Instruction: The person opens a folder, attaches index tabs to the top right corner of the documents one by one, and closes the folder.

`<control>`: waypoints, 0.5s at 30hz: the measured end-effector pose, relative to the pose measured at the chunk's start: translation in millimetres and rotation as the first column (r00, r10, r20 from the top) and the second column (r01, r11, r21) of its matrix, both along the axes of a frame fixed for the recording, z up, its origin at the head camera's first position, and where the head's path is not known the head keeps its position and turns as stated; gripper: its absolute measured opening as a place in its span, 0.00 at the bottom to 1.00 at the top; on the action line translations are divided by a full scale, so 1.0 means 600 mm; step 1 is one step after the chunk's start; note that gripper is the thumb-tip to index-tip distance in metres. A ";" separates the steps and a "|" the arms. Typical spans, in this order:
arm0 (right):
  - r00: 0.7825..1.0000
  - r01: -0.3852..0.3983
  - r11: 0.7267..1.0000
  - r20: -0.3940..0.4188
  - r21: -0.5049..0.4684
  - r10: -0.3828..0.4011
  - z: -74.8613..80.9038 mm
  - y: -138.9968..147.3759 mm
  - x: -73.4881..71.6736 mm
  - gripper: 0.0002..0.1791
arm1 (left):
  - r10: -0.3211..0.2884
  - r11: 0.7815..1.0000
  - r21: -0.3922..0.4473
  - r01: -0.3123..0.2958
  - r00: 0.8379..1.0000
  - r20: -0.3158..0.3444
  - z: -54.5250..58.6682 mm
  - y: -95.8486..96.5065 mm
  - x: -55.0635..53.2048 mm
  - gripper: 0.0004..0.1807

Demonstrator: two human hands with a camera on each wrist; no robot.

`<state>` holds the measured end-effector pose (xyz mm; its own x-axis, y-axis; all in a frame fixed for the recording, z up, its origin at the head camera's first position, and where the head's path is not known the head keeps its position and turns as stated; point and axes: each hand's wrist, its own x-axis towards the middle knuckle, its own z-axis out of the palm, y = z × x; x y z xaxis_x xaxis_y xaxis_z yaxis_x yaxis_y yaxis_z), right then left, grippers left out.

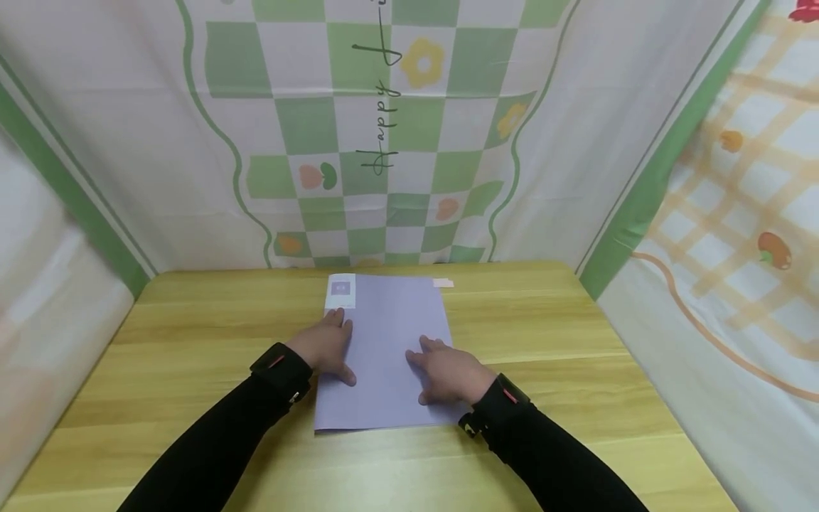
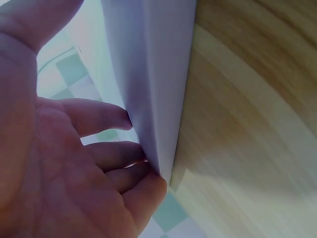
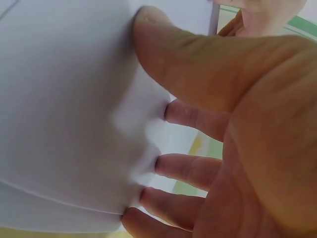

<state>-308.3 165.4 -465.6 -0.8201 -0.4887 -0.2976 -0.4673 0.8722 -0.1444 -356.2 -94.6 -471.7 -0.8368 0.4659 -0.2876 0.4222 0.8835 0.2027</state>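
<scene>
A flat lavender folder (image 1: 390,320) lies on the wooden table, with a white label (image 1: 341,291) at its far left corner and a pale pink tab (image 1: 443,283) sticking out at the far right. My left hand (image 1: 325,347) rests spread over its left edge. In the left wrist view, those fingertips (image 2: 151,186) touch along the folder's narrow side (image 2: 168,84). On the right part of the cover lies my right hand (image 1: 448,373), fingers spread. Its thumb and fingertips (image 3: 148,25) press on the smooth lavender surface (image 3: 64,109) in the right wrist view.
The wooden table (image 1: 544,327) extends to both sides of the folder and in front of it. A green-and-white checked cloth (image 1: 365,124) hangs behind its far edge. More patterned cloth (image 1: 748,235) hangs at the right, and pale cloth (image 1: 57,284) at the left.
</scene>
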 end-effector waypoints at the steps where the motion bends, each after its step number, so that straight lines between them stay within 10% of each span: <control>1: 1.000 -0.005 1.000 -0.002 0.001 0.005 -0.001 0.000 0.000 0.42 | 0.004 1.000 -0.005 -0.004 1.000 0.001 0.000 0.000 0.001 0.66; 15: 0.999 -0.038 0.998 -0.015 0.059 0.039 -0.003 0.005 -0.006 0.43 | 0.009 0.999 -0.034 -0.009 1.000 0.021 0.012 0.008 -0.001 0.64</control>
<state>-311.7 168.4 -467.7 -0.8060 -0.5018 -0.3141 -0.5023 0.8604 -0.0856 -356.8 -89.7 -464.4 -0.8345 0.4480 -0.3208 0.4101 0.8938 0.1813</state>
